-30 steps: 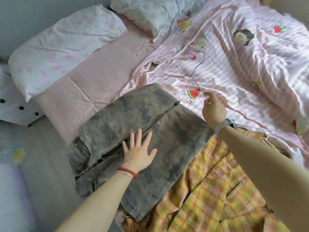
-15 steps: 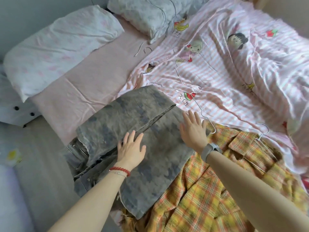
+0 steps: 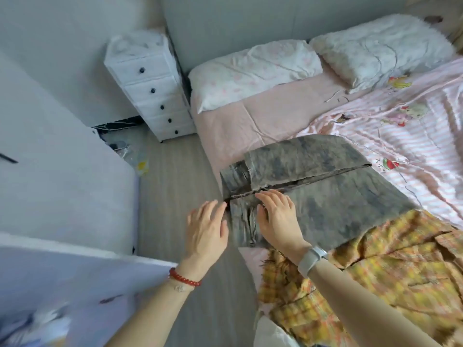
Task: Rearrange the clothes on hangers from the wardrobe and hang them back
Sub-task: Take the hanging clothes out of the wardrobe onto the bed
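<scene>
A person's right hand [image 3: 278,219] lies flat with fingers spread on folded grey trousers [image 3: 315,186] at the near edge of a bed [image 3: 250,126], grasping nothing. The left hand [image 3: 206,229], fingers straight and released, touches the trousers' waistband at the bed's edge. A yellow plaid shirt [image 3: 375,276] lies just beside the trousers, partly under them. Two pillows [image 3: 253,71] rest at the bed's head.

A single head camera is looking steeply down from above, close over the bed's [image 3: 263,121] near edge, taking in the floor [image 3: 175,171] to the left.
</scene>
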`<action>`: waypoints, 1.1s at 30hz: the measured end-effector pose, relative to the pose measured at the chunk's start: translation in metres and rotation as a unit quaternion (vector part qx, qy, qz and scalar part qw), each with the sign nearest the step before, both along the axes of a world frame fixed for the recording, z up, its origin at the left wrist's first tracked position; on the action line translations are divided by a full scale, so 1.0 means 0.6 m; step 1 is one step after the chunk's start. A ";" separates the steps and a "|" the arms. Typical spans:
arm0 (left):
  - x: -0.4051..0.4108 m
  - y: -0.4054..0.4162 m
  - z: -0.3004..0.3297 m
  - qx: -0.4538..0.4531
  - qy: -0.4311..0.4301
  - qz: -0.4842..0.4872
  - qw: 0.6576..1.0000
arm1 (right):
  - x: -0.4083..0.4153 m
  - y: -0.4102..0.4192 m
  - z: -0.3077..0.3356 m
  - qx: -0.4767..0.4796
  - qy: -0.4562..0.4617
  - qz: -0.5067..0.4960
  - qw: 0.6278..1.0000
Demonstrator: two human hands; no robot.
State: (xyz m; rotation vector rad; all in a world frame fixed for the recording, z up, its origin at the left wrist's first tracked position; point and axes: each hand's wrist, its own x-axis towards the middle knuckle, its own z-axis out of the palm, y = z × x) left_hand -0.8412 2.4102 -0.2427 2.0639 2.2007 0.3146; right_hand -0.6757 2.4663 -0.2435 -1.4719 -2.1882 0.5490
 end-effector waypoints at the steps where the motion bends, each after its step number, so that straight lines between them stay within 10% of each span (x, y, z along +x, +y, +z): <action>1: -0.032 -0.047 0.005 0.006 0.000 0.020 1.000 | -0.039 -0.034 0.005 0.002 -0.002 0.036 0.999; 8: -0.247 -0.403 0.044 0.042 0.044 0.236 0.970 | -0.310 -0.277 0.038 0.052 0.002 0.292 0.955; 17: -0.472 -0.762 0.185 0.144 0.153 0.499 0.841 | -0.639 -0.542 0.150 0.070 0.083 0.522 0.846; 25: -0.616 -0.886 0.328 0.200 0.280 0.567 0.749 | -0.901 -0.680 0.301 -0.003 0.188 0.586 0.789; 33: -0.735 -0.901 0.340 0.110 0.262 0.597 0.750 | -1.107 -0.756 0.374 -0.066 0.113 0.608 0.783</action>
